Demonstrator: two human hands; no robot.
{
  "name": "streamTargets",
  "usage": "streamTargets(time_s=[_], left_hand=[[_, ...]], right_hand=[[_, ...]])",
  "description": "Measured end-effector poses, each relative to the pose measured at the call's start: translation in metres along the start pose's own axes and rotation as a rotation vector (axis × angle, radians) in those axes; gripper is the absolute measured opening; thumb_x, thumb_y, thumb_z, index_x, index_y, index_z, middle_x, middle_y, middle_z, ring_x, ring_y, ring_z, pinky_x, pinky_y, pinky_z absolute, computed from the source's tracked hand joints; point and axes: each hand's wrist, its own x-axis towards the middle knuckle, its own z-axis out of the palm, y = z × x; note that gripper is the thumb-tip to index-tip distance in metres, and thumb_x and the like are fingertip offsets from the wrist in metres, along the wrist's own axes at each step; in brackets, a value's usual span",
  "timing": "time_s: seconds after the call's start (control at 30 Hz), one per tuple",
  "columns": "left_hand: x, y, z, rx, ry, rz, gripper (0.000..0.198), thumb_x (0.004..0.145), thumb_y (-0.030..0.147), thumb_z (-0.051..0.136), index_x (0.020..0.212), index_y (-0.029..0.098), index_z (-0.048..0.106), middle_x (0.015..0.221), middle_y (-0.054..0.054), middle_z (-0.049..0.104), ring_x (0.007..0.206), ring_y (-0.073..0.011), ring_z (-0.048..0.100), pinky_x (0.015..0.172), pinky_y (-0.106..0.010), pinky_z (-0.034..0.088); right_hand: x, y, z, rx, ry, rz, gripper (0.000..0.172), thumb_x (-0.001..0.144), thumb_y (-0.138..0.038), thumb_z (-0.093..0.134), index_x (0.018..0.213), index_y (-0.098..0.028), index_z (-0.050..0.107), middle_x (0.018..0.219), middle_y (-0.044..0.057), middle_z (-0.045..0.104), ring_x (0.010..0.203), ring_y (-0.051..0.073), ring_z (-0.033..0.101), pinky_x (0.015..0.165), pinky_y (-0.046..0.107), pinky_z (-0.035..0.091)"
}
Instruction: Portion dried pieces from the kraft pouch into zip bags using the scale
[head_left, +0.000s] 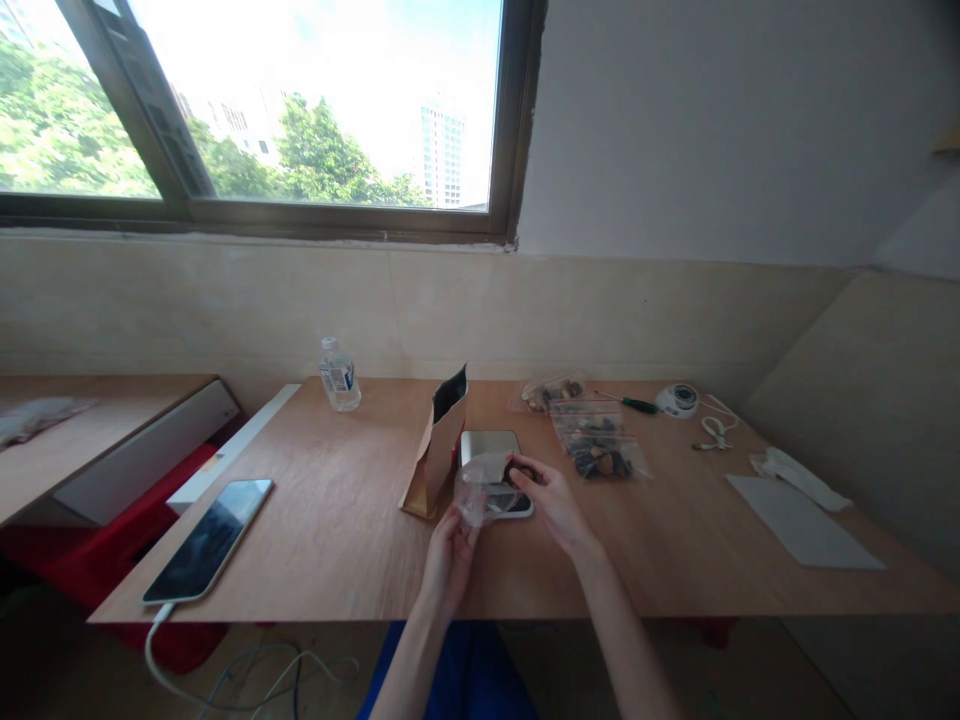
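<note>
Both of my hands meet at the near middle of a pale wooden worktop (337,520), holding a small clear plastic bag (478,492) between them. My left hand (450,548) is closed, pinching the bag's lower left corner from below. My right hand (553,500) comes in from the other side, its fingers bent onto the bag's right edge. A small dark object (519,470) sits at those fingertips; I cannot tell if it is inside the bag or just behind it.

The bag hangs just above the near edge of a flat silver square scale (489,445), which lies directly beyond my hands. The bag's long side runs left to right, from one hand to the other. My right hand reaches further forward and is the one nearer the scale.

Just left of my hands, touching the scale's left side, a brown paper pouch (437,450) stands upright with its black-lined mouth open. Beyond my right hand lie several more filled clear bags (600,440), and past them a green-handled screwdriver (636,404). Far to my left a dark-screened phone (210,538) lies flat with a white cable. A clear water bottle (339,375) stands at the back, beyond my left hand.
</note>
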Motion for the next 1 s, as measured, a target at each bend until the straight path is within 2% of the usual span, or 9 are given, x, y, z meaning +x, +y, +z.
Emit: streamTargets(time_s=[0.27, 0.43, 0.63, 0.8, 0.9, 1.0], left_hand=[[0.006, -0.005, -0.017, -0.127, -0.033, -0.039, 0.042, 0.086, 0.01, 0.038, 0.125, 0.013, 0.053, 0.115, -0.01, 0.065, 0.117, -0.0188, 0.053, 0.096, -0.027, 0.045], [0.006, -0.007, -0.022, -0.153, -0.083, -0.052, 0.043, 0.086, 0.013, 0.038, 0.126, 0.016, 0.052, 0.116, -0.009, 0.065, 0.117, -0.0181, 0.053, 0.1, -0.028, 0.042], [0.008, -0.007, -0.023, -0.101, -0.114, -0.061, 0.042, 0.086, 0.017, 0.039, 0.125, 0.02, 0.053, 0.121, -0.008, 0.061, 0.119, -0.0181, 0.05, 0.102, -0.03, 0.04], [0.009, -0.008, -0.024, -0.075, -0.118, -0.072, 0.035, 0.086, 0.019, 0.04, 0.114, 0.019, 0.062, 0.122, -0.007, 0.061, 0.117, -0.0192, 0.052, 0.103, -0.032, 0.038], [0.008, -0.007, -0.025, -0.083, -0.109, -0.081, 0.033, 0.087, 0.019, 0.04, 0.108, 0.018, 0.065, 0.122, -0.006, 0.061, 0.114, -0.018, 0.055, 0.101, -0.03, 0.039], [0.007, -0.007, -0.025, -0.093, -0.119, -0.082, 0.033, 0.086, 0.02, 0.041, 0.108, 0.019, 0.065, 0.122, -0.006, 0.061, 0.114, -0.0181, 0.055, 0.1, -0.03, 0.04]], right_hand=[[0.004, -0.029, 0.012, -0.002, -0.032, -0.071, 0.044, 0.062, -0.035, 0.076, 0.102, -0.017, 0.068, 0.099, 0.007, 0.069, 0.086, 0.018, 0.062, 0.08, 0.031, 0.047], [0.023, -0.057, 0.035, 0.021, -0.088, -0.179, 0.043, 0.063, -0.034, 0.075, 0.102, -0.018, 0.068, 0.101, 0.006, 0.068, 0.087, 0.016, 0.061, 0.081, 0.029, 0.047], [0.059, -0.082, 0.069, 0.042, -0.142, -0.384, 0.042, 0.066, -0.032, 0.072, 0.106, -0.02, 0.066, 0.099, 0.003, 0.067, 0.09, 0.015, 0.059, 0.086, 0.03, 0.046], [0.079, -0.09, 0.091, -0.009, -0.26, -0.484, 0.038, 0.067, -0.03, 0.07, 0.104, -0.023, 0.066, 0.097, 0.0, 0.066, 0.088, 0.013, 0.059, 0.084, 0.027, 0.046], [0.083, -0.089, 0.095, -0.132, -0.369, -0.497, 0.029, 0.068, -0.026, 0.067, 0.097, -0.021, 0.067, 0.09, 0.0, 0.066, 0.084, 0.013, 0.058, 0.079, 0.025, 0.046], [0.083, -0.084, 0.093, -0.273, -0.424, -0.538, 0.02, 0.074, -0.023, 0.058, 0.09, -0.019, 0.068, 0.081, 0.0, 0.064, 0.077, 0.012, 0.057, 0.073, 0.025, 0.044]])
